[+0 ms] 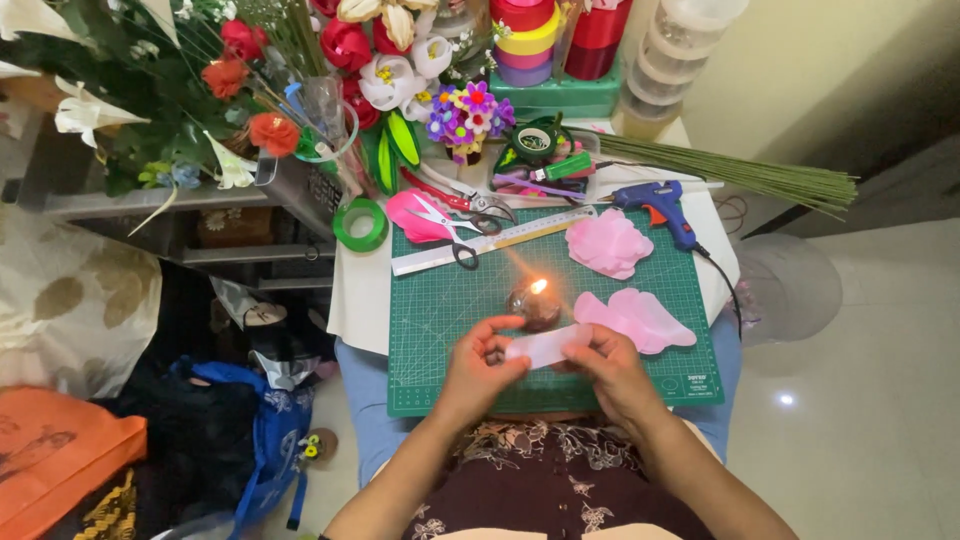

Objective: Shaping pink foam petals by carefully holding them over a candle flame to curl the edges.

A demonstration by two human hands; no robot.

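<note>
— Left of the candle (pixel 536 303)? Green tape roll (pixel 361 224), scissors (pixel 452 226), ruler (pixel 493 243) up on the cutting mat (pixel 440 330).

— Just below it? Left hand (pixel 481 362) and right hand (pixel 607 364) pinched shut on a pale pink strip (pixel 547 347), held near the flame.

— Right of it? Two pink petal pieces (pixel 610 243) lying finished, seemingly; glue gun (pixel 655 205) untouched beyond. Assembly apparently not begun.

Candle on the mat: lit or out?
Lit. The candle shows a bright orange flame at its top, just beyond the pale pink strip held between both hands.

Candle (pixel 535 306) base hidden behind pale strip (pixel 548 346); bouquet (pixel 150 90) cut off at top.
</note>
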